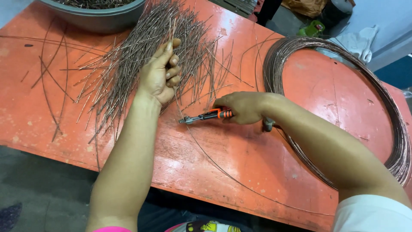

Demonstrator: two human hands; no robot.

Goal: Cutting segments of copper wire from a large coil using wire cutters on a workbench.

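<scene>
Pliers [206, 116] with orange grips sat squeezed in the right hand [244, 107] mid-counter [240, 159], while the left hand [161, 73] pinched cut wire pieces [128, 56] near the far edge.

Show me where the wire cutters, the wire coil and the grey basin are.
wire cutters [211, 114]: head view, on the orange handle.
wire coil [399, 141]: head view, on its right-hand strands.
grey basin [101, 17]: head view, on its outer wall.

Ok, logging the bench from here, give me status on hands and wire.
Left hand holding cut wire pieces. Right hand shut on orange-handled cutters. Long wire runs toward coil. Nothing blocking.
</scene>
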